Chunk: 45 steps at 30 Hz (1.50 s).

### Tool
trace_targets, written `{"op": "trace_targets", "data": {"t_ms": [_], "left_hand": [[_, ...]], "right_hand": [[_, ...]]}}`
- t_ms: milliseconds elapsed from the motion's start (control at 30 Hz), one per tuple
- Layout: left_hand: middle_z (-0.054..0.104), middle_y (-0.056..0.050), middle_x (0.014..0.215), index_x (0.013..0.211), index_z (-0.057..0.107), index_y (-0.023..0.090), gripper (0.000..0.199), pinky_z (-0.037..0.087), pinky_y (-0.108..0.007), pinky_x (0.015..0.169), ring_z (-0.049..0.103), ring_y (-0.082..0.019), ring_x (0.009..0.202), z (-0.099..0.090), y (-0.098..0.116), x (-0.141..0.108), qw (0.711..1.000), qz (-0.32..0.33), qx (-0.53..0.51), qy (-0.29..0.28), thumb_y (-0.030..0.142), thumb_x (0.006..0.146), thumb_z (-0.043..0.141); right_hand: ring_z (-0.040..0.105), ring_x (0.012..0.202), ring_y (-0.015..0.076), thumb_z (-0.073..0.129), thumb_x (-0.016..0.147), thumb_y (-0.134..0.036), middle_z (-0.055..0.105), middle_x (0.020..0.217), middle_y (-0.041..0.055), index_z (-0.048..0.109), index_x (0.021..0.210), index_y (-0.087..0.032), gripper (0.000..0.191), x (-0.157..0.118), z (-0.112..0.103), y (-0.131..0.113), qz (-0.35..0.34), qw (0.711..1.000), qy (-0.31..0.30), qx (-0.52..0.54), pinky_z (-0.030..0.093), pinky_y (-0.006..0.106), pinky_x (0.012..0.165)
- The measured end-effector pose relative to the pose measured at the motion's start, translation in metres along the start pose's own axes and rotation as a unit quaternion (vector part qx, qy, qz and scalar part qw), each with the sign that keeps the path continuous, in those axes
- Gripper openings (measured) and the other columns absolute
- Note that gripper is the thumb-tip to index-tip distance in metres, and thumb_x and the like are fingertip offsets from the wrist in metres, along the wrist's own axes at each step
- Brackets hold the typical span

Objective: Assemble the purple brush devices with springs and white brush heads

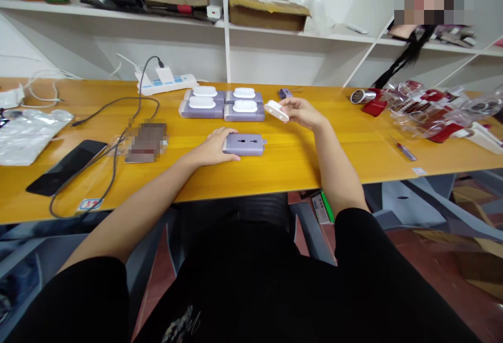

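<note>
My left hand (217,146) grips the left end of a light purple box (250,145) on the table, thumb along its near side. Two dark cable-like marks or plugs show on its top, rows of small holes on its front, and a small tab at its right end. My right hand (302,113) pinches a small white brush (276,110) with short bristles, raised just above the table. Behind, several like purple boxes (244,114) stand in two rows, each with a white brush (202,103) on top. A small purple piece (285,93) lies behind my right hand.
On the left are a black phone (66,167), a blurred brown item (146,142), a dark cable (116,159), a plastic bag (33,133) and a power strip (168,84). To the right lie a small screwdriver (406,151) and red and clear plastic parts (428,109). White shelves (271,31) rise behind.
</note>
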<state>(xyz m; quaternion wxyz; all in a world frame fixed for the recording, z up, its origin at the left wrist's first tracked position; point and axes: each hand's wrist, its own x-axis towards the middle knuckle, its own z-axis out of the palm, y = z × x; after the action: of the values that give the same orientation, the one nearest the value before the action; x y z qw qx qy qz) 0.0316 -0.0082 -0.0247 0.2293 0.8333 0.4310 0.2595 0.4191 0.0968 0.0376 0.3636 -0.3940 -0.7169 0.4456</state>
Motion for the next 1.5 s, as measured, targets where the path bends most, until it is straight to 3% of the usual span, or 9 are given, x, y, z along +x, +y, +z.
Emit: {"op": "trace_targets", "data": {"t_ms": [133, 300, 667, 1133, 1500], "left_hand": [[0.068, -0.016, 0.152, 0.152, 0.062, 0.027, 0.091, 0.046, -0.069, 0.130, 0.063, -0.047, 0.148, 0.001, -0.001, 0.001, 1.000, 0.004, 0.008, 0.010, 0.062, 0.075, 0.097], [0.068, -0.021, 0.154, 0.155, 0.062, 0.021, 0.095, 0.046, -0.068, 0.131, 0.063, -0.048, 0.149, 0.001, 0.001, 0.001, 1.000, -0.005, 0.022, 0.012, 0.066, 0.078, 0.094], [0.068, -0.022, 0.159, 0.156, 0.064, 0.017, 0.096, 0.047, -0.066, 0.132, 0.062, -0.048, 0.153, -0.004, 0.006, 0.001, 0.999, -0.021, 0.038, 0.003, 0.070, 0.080, 0.091], [0.069, -0.019, 0.156, 0.152, 0.065, 0.023, 0.093, 0.048, -0.067, 0.129, 0.064, -0.048, 0.148, -0.004, 0.004, -0.001, 0.999, -0.004, 0.034, 0.010, 0.071, 0.077, 0.093], [0.068, -0.019, 0.153, 0.152, 0.062, 0.024, 0.093, 0.048, -0.068, 0.128, 0.062, -0.048, 0.146, -0.002, -0.002, -0.001, 0.999, 0.023, 0.022, 0.011, 0.070, 0.077, 0.094]], "right_hand": [[0.074, 0.092, 0.0163, 0.097, 0.091, -0.051, 0.084, 0.109, 0.0064, 0.081, 0.123, -0.019, 0.048, -0.005, 0.041, -0.033, -0.068, 0.985, -0.158, 0.004, 0.062, 0.029, 0.082], [0.067, 0.080, 0.0139, 0.089, 0.099, -0.044, 0.082, 0.096, 0.0036, 0.080, 0.119, -0.017, 0.035, -0.001, 0.082, -0.040, -0.111, 0.970, -0.212, -0.043, 0.057, 0.027, 0.074], [0.075, 0.101, 0.0231, 0.083, 0.097, -0.043, 0.085, 0.115, 0.0104, 0.082, 0.126, -0.017, 0.039, -0.008, 0.096, -0.040, -0.155, 0.961, -0.182, -0.140, 0.061, 0.037, 0.091], [0.072, 0.103, 0.0257, 0.087, 0.089, -0.045, 0.087, 0.122, 0.0110, 0.085, 0.129, -0.019, 0.048, -0.012, 0.102, -0.042, -0.159, 0.956, -0.177, -0.172, 0.058, 0.039, 0.091], [0.074, 0.105, 0.0262, 0.085, 0.095, -0.045, 0.086, 0.125, 0.0107, 0.084, 0.133, -0.020, 0.045, -0.013, 0.115, -0.037, -0.219, 0.945, -0.154, -0.190, 0.057, 0.037, 0.090]]}}
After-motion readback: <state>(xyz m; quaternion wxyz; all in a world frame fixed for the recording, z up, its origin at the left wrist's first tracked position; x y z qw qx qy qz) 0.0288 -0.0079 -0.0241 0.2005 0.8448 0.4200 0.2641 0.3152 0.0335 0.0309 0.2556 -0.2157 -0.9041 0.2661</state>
